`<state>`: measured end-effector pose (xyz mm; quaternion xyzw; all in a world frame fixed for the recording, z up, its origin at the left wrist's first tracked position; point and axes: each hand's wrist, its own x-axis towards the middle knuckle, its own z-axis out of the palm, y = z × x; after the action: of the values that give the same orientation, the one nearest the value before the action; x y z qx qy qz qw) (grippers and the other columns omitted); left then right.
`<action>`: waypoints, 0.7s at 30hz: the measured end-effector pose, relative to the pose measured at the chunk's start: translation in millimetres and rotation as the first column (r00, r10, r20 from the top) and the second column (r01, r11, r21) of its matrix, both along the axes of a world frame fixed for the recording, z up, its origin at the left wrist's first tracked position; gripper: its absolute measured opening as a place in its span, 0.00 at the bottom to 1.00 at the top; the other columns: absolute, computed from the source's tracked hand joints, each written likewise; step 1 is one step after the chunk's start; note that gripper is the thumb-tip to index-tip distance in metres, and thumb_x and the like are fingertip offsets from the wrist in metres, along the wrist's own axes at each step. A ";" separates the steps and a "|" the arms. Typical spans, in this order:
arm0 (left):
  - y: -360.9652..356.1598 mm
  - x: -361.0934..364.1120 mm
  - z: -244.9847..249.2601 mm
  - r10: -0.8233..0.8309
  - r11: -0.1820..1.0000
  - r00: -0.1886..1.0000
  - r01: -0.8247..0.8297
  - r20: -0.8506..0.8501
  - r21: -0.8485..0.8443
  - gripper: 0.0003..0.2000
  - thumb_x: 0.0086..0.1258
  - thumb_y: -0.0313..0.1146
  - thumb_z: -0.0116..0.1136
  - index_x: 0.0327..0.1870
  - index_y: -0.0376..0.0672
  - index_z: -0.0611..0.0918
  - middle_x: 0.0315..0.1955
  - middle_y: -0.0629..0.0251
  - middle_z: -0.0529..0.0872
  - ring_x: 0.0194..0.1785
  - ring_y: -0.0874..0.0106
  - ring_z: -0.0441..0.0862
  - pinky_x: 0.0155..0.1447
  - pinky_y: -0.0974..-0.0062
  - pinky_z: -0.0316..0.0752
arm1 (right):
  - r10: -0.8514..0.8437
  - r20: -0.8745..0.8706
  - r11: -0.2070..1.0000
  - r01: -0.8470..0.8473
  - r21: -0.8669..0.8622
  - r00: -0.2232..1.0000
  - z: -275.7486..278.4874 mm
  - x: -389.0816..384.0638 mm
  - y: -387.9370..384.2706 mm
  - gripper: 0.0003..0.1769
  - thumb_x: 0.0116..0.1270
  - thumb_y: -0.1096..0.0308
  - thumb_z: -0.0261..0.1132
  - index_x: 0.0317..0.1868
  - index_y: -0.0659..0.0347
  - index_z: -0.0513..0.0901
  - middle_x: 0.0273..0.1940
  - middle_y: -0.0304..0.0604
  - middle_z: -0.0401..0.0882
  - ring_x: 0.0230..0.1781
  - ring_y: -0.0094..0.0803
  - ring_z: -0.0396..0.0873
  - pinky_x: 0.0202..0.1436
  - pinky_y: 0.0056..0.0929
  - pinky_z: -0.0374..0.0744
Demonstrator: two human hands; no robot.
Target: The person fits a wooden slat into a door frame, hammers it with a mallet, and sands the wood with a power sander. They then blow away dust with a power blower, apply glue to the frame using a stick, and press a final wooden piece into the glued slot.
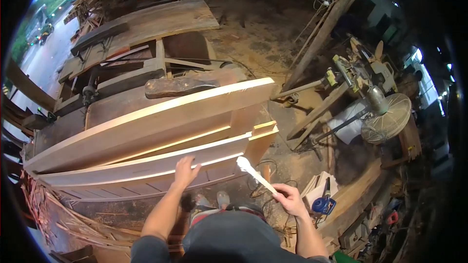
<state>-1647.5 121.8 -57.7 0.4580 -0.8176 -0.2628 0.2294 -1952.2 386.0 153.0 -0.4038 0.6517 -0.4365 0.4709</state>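
The left hand lies open on a long pale plank; the right hand grips seemingly a white-tipped brush

One head-worn fisheye view looks steeply down and forward, close above the long wooden frame. The wearer's torso lies nearer than the frame, and the sawdust-covered workshop floor stretches beyond it.

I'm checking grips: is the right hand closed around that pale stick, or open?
Closed: the right hand curls its fingers around the lower end of the pale slim stick, whose other end juts up free.
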 end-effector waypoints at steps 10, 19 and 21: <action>-50.9 -113.1 -22.0 -0.027 0.997 0.867 -0.016 0.497 0.082 0.26 0.57 0.59 0.74 0.44 0.45 0.86 0.43 0.57 0.90 0.50 0.58 0.87 0.54 0.57 0.77 | -0.017 -0.215 0.996 0.034 0.079 0.977 20.1 -115.7 12.4 0.18 0.72 0.76 0.66 0.61 0.66 0.84 0.43 0.42 0.88 0.44 0.23 0.82 0.49 0.24 0.80; 10.9 -148.2 4.9 -0.158 0.955 0.718 -0.063 0.677 0.289 0.21 0.59 0.56 0.74 0.45 0.51 0.89 0.36 0.56 0.92 0.42 0.55 0.90 0.49 0.58 0.83 | 0.403 -0.516 0.914 -0.360 0.186 0.756 -11.8 -281.2 -89.2 0.17 0.67 0.76 0.64 0.56 0.61 0.87 0.40 0.52 0.87 0.38 0.45 0.87 0.43 0.35 0.83; 21.9 -146.6 3.0 -0.172 0.951 0.733 -0.051 0.658 0.305 0.21 0.60 0.54 0.74 0.46 0.51 0.88 0.37 0.58 0.92 0.43 0.56 0.90 0.49 0.59 0.83 | 0.498 -0.528 0.862 -0.458 0.216 0.688 -24.6 -300.2 -103.9 0.18 0.66 0.77 0.64 0.57 0.60 0.86 0.38 0.52 0.86 0.38 0.47 0.86 0.43 0.37 0.82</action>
<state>-1794.1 143.7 -54.6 0.5244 -0.8090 -0.2076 -0.1658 -2252.4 282.0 128.4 -0.6543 0.6476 -0.1367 0.3659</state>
